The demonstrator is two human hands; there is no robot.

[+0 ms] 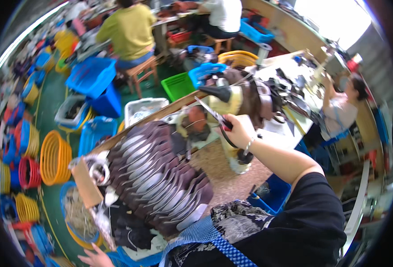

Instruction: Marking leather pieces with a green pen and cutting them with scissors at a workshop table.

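Observation:
My right hand is closed round the dark handles of a pair of scissors, whose blades point up and left over the workbench. Close by stand a sewing machine's dark arm and an orange-brown rounded thing. To the left of that hand, a long overlapping row of dark brown pieces with grey faces covers the bench. At the lower left edge my left hand shows with its fingers apart and nothing in them. It is just below a round basket of pale scraps.
A brown card and a white roll lie at the bench's left end. Stacked yellow baskets and a blue crate stand on the green floor. A blue bin sits at my right. Other people work around me.

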